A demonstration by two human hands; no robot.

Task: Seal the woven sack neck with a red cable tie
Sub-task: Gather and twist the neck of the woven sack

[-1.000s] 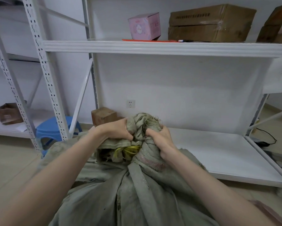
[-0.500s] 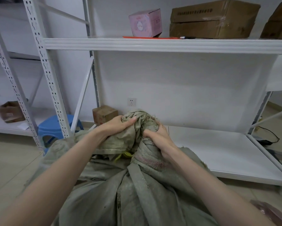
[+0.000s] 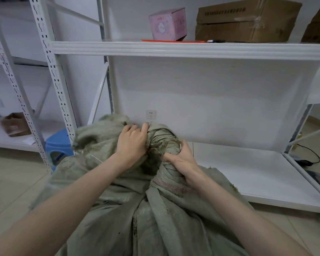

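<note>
A grey-green woven sack stands on the floor in front of me, its top bunched into a twisted neck. My right hand grips the neck from the right side, fingers curled round the gathered cloth. My left hand lies over the loose flap left of the neck, its fingertips curled into the fabric at the top. A long red cable tie lies on the upper shelf beside a pink box. A faded pink band runs across the sack below my right hand.
A white metal rack stands behind the sack, with a pink box and brown cartons on top. Its low shelf lies to the right. A blue stool sits at the left. A wall socket is behind the neck.
My left hand has pulled the loose left flap up and over, hiding the yellow contents. The neck now stands more tightly gathered in my right hand. The view has tilted down slightly.
</note>
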